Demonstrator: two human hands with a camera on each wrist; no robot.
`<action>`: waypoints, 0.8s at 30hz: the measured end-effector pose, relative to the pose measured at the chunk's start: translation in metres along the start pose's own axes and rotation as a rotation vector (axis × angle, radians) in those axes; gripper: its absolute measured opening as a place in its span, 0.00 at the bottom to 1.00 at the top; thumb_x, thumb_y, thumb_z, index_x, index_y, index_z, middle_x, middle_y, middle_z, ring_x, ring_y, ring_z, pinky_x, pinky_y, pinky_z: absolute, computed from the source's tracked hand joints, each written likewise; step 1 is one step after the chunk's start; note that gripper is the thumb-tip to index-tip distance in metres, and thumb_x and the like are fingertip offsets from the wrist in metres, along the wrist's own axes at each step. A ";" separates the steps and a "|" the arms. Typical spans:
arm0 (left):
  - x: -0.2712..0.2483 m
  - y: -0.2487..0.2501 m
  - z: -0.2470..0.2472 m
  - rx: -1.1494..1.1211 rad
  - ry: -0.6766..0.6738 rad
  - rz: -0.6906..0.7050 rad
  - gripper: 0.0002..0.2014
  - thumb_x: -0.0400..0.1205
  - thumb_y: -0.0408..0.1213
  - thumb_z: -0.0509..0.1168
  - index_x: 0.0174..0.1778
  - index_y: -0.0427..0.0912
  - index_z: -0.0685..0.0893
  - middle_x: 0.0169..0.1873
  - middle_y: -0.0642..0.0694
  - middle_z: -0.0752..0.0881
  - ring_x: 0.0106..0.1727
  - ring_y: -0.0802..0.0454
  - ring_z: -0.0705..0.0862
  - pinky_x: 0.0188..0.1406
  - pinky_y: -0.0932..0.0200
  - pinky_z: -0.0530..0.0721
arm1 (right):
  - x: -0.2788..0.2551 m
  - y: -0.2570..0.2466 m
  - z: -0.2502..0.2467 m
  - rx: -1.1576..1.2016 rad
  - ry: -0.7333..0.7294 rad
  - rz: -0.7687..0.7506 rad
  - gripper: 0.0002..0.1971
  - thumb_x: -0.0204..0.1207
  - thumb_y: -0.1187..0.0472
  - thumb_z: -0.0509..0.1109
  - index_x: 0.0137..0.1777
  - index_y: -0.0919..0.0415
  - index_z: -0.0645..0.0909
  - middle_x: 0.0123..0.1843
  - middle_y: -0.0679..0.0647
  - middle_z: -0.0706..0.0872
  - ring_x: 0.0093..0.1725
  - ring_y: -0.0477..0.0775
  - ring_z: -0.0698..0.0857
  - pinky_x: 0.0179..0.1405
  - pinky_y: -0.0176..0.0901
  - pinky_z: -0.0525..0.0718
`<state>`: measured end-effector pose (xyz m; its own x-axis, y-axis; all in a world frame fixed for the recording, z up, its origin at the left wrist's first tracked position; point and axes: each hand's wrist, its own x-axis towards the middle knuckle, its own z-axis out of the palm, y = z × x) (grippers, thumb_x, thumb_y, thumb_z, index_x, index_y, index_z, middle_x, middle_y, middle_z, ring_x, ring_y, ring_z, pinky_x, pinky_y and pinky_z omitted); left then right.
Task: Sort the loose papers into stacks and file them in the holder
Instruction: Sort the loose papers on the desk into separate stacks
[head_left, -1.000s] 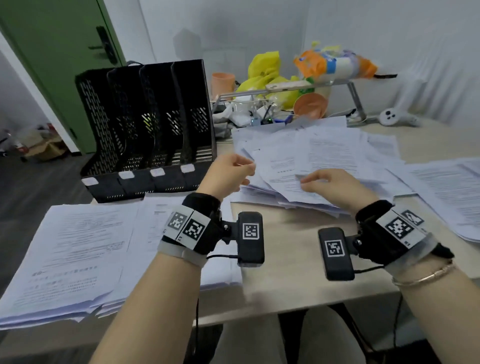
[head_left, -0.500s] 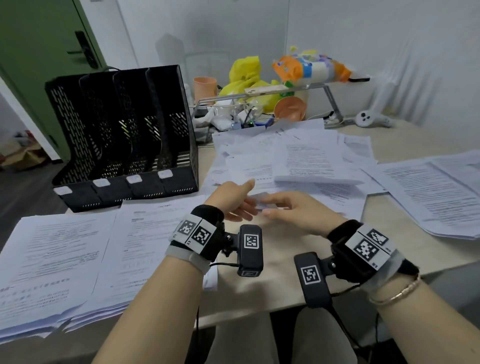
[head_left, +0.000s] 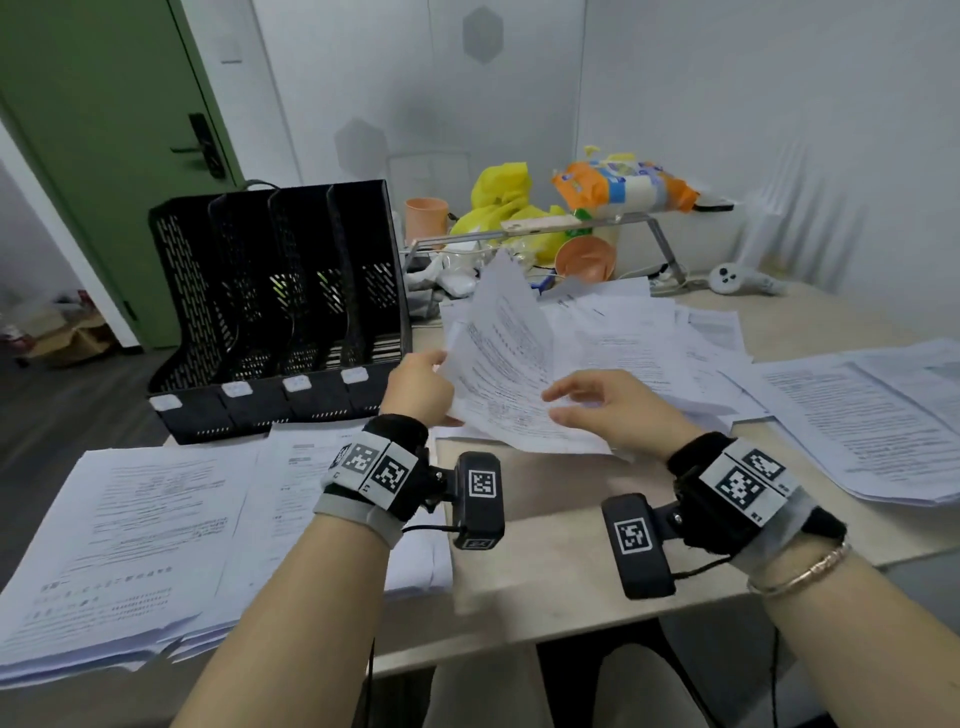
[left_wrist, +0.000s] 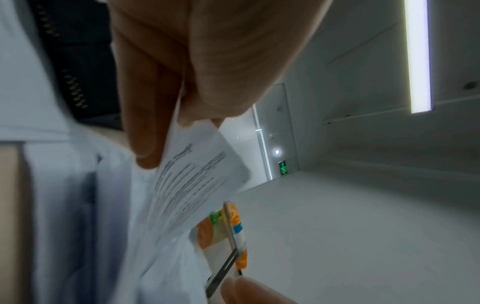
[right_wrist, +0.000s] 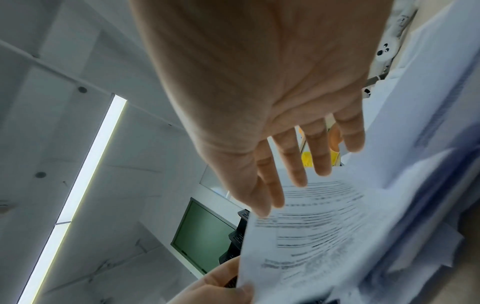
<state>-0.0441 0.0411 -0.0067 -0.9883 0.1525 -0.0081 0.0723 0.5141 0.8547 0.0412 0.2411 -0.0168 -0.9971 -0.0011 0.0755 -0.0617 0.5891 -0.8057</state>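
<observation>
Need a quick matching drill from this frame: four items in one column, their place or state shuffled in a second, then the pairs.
1. left hand
2. right hand
3. file holder
4. orange bowl

A. under the metal shelf at the back
B. slots show no papers
C. pinches the lifted sheets
D. fingers spread, straight, over the sheets

Pairs: 1-C, 2-D, 3-B, 4-A

Printed text on held sheet (head_left: 498, 364) blurred, unreadable.
</observation>
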 end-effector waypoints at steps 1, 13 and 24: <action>0.000 0.004 -0.005 -0.039 0.054 0.032 0.24 0.79 0.22 0.51 0.67 0.40 0.80 0.63 0.42 0.81 0.56 0.40 0.85 0.31 0.53 0.90 | 0.003 -0.004 -0.002 0.002 0.036 -0.009 0.07 0.75 0.56 0.72 0.52 0.46 0.84 0.63 0.44 0.82 0.67 0.46 0.77 0.64 0.43 0.72; -0.011 0.048 -0.045 0.220 0.512 0.418 0.19 0.79 0.27 0.59 0.59 0.52 0.85 0.51 0.50 0.89 0.58 0.49 0.83 0.60 0.54 0.72 | 0.021 -0.072 -0.029 -0.068 0.543 -0.501 0.40 0.70 0.71 0.72 0.80 0.51 0.60 0.83 0.47 0.55 0.65 0.45 0.79 0.48 0.30 0.82; -0.023 0.071 -0.043 0.141 0.676 0.643 0.26 0.77 0.37 0.69 0.73 0.48 0.73 0.65 0.50 0.80 0.70 0.47 0.69 0.76 0.39 0.56 | 0.013 -0.054 -0.059 -0.004 0.641 -0.145 0.09 0.78 0.57 0.70 0.36 0.56 0.83 0.18 0.41 0.82 0.15 0.41 0.79 0.23 0.24 0.75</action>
<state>-0.0221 0.0383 0.0765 -0.6185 -0.0569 0.7837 0.6028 0.6055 0.5197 0.0347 0.2570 0.0630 -0.7552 0.4002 0.5191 -0.1923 0.6218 -0.7592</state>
